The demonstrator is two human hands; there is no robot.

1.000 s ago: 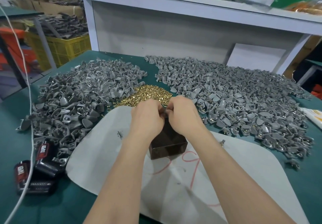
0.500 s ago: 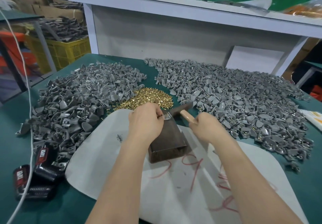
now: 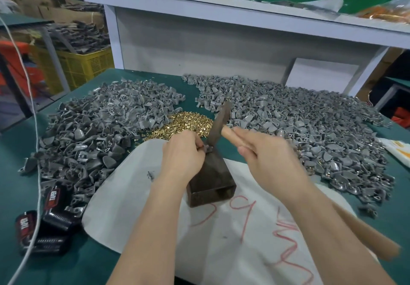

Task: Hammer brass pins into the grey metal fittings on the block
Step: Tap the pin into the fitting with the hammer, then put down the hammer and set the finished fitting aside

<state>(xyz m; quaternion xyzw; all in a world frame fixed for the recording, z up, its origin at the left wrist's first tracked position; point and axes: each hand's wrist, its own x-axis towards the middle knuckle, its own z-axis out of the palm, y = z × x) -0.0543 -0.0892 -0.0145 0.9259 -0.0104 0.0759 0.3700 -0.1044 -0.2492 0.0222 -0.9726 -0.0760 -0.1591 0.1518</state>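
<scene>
The green-topped desk (image 3: pixel 15 147) carries a heap of grey fittings (image 3: pixel 95 129) at 10 o'clock and a wider second heap (image 3: pixel 299 127) at 2 o'clock, with a small pile of brass pins (image 3: pixel 188 121) between them at 12. A white sheet (image 3: pixel 133 198) marked in red lies at 6. Black packs (image 3: pixel 52 216) sit at 8, just beside its edge.

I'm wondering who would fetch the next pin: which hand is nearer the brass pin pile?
Left. The left hand sits just in front of the brass pin pile, holding a fitting on the block; the right hand, gripping the hammer, is farther right.
</scene>
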